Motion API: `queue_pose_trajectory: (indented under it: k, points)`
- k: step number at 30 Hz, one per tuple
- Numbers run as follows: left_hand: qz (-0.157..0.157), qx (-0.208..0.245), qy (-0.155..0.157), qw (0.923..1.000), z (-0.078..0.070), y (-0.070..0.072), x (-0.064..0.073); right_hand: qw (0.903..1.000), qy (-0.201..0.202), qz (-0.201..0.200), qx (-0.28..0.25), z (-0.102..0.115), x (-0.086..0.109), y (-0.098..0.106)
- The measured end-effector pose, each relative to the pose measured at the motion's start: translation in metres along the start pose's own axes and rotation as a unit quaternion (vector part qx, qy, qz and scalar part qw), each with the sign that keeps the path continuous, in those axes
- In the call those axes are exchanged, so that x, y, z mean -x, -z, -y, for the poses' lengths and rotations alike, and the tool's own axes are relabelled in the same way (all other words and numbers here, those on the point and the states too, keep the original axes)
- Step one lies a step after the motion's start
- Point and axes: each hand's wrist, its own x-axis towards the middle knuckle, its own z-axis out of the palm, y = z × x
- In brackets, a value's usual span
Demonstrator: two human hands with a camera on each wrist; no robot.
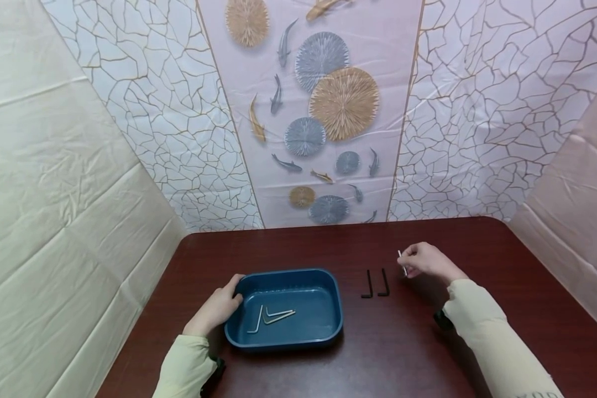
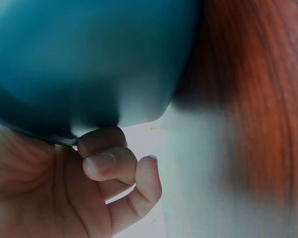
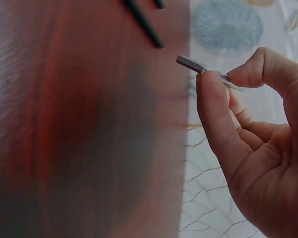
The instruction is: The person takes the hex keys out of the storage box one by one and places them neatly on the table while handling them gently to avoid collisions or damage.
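At its left end, a blue rectangular tray [image 1: 283, 346] is gripped by my left hand [image 1: 218, 305], thumb over the rim. The left wrist view shows the curled fingers [image 2: 111, 166] against the tray's outer wall. Inside the tray lie silver L-shaped hex keys [image 1: 279, 317]. Over the right part of the table, my right hand [image 1: 428, 263] pinches a silver hex key [image 3: 188, 63] between thumb and finger; part of the key is hidden by the fingers. Two black hex keys [image 1: 370, 284] lie side by side between the tray and my right hand.
Everything stands on a dark reddish-brown table [image 1: 388, 354]. A patterned cloth [image 1: 348, 105] hangs behind its far edge. Pale cloth walls [image 1: 79, 210] rise along both sides.
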Motion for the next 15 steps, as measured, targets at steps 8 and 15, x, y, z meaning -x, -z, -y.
queue_pose_trajectory:
  k: [8, 15]
  points:
    - [-0.002, -0.001, -0.006, 1.0000, 0.001, -0.001, 0.000, 0.9996, -0.013, 0.016, -0.021, -0.014, 0.002, -0.005]
    - [-0.001, -0.002, 0.001, 1.0000, 0.002, -0.001, -0.002, 0.9988, -0.013, 0.039, -0.027, -0.016, 0.003, -0.009]
